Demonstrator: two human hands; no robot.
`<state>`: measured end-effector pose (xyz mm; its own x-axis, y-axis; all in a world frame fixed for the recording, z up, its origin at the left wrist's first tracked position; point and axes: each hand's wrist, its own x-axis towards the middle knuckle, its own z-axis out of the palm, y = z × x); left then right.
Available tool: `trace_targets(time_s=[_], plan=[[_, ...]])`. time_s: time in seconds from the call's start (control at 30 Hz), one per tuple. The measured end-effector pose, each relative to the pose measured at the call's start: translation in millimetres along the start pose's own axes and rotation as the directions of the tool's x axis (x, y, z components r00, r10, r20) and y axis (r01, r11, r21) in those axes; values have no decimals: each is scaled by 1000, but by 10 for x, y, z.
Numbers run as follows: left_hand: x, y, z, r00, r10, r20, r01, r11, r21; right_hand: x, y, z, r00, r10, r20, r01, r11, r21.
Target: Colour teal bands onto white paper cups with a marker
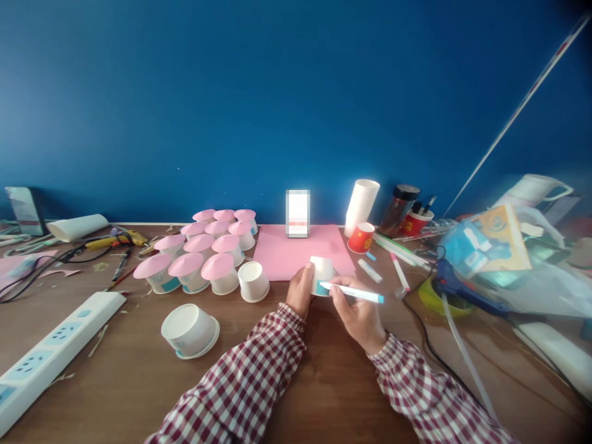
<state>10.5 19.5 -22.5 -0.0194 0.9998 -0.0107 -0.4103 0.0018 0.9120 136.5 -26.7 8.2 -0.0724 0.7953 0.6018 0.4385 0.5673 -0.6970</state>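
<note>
- We look down on a brown wood surface (335, 382) set against a plain blue wall (296, 92); a thin pale strip (518, 121) slants up the right.
- Our left hand (300, 288) grips a white cup (322, 266), upturned, near the middle of the surface, at the front edge of the pink paper (277, 256).
- Our right hand (361, 313) pinches a white marker (363, 294), its tip at the cup's blue patch; we cannot tell whether it touches.
- On the left we count twelve upturned cups in close rows, each under a pink cone (218, 266). A bare cup (252, 280) stands just beside them, and another (185, 328) sits nearer us.
- Far left we see a power strip (55, 357), a glue gun (123, 239) among cables and a phone (24, 209) by the wall.
- Behind the paper's right edge stand a cup stack (362, 203), a red cup (361, 237), a dark-lidded jar (396, 211) and a pen cup (415, 224).
- Far right, we find a yellow ring (430, 301), a clear bag (550, 277) and a white jug (530, 190), partly blurred.
</note>
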Motion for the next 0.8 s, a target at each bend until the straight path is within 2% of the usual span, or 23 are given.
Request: trace_targets(time_s=[0.3,0.53,0.8], plan=[[-4,22,17,1000,-14,-23,14,1000,-7,-12,29,13,999,34,6,-35,998,55],[-9,22,21,999,-22,-24,22,999,-35,3,4,7,999,32,15,-32,999,29],[-25,41,24,999,-33,8,33,997,-76,1,17,1,998,31,-54,-30,999,20]])
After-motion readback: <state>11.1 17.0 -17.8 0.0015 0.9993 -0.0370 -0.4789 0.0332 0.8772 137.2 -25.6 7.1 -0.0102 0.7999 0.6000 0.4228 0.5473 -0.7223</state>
